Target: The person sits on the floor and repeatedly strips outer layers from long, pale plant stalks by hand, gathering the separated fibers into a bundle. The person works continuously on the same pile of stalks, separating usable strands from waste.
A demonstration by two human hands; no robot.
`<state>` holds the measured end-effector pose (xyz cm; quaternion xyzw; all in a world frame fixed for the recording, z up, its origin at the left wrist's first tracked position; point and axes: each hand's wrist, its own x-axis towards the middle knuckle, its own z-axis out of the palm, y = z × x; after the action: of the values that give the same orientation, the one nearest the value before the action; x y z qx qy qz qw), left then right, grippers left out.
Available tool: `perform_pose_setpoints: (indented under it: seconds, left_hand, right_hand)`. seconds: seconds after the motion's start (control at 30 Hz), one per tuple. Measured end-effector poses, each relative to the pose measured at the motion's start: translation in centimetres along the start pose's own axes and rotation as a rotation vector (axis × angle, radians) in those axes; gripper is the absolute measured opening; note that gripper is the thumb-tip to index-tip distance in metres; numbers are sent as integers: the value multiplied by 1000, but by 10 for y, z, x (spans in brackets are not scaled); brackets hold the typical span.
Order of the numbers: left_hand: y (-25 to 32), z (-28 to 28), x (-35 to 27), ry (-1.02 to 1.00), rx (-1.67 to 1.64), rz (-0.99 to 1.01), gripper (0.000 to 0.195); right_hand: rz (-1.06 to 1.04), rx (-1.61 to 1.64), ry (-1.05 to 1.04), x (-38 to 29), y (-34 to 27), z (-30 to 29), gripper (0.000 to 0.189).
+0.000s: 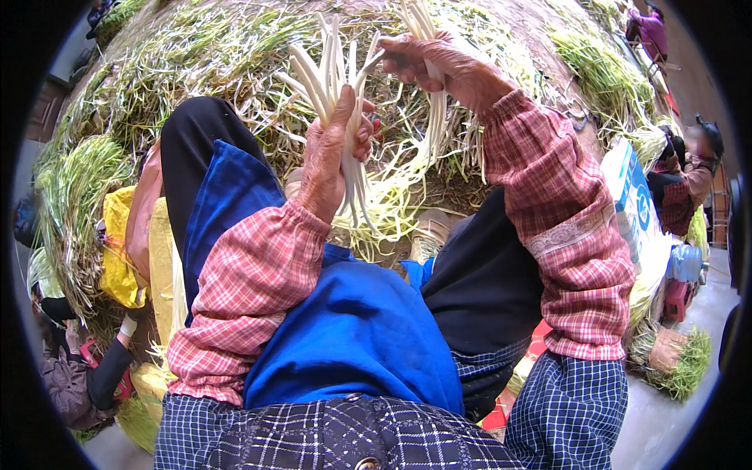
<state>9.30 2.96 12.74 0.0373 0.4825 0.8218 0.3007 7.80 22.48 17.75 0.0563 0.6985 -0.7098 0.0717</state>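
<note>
My left hand (329,153) is closed around a bundle of pale stalks (317,76), probably blanched chives. Their thick white ends fan out above the thumb, and thin tips hang below the fist. To its upper right, my right hand (446,67) grips a second bundle of stalks (436,117), whose long yellowish leaves trail down toward the ground. The right thumb and fingertip meet at a stalk on the edge of the left bundle. Loose yellow leaves (382,217) lie between my feet, below both hands. A blue apron (352,335) covers my lap.
Heaped cut greens and leaf litter (205,64) spread in front. At left are a yellow bag (120,252), a green pile (76,194) and a seated person (82,376). At right are a blue-and-white package (631,194), a water jug (684,262), a red stool (677,301) and another person (684,182).
</note>
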Motion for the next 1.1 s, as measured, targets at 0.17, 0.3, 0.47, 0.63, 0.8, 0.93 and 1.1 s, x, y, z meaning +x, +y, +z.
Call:
perform_pose_setpoints:
  seconds: [0.17, 0.3, 0.47, 0.63, 0.8, 0.93, 1.1]
  left_hand:
    - [-2, 1, 0, 57, -42, -8, 48]
    - [-5, -1, 1, 65, 7, -2, 51]
    - [-7, 2, 0, 85, 34, -44, 51]
    - [-7, 1, -1, 112, 83, -50, 51]
    - [-6, 1, 0, 50, 19, -62, 50]
    - [-7, 1, 0, 22, -25, -54, 52]
    - [-7, -2, 1, 49, -3, -37, 53]
  right_hand:
    - [39, -19, -26, 0, 1, 0, 35]
    - [47, 11, -8, 4, 5, -1, 35]
    - [31, 34, -37, 3, 10, -5, 33]
    - [28, 47, -45, 2, 10, -4, 35]
    - [-21, 106, -127, 4, 14, -5, 34]
    - [-100, 204, -166, 1, 17, 0, 34]
    - [-123, 226, -174, 3, 18, 2, 37]
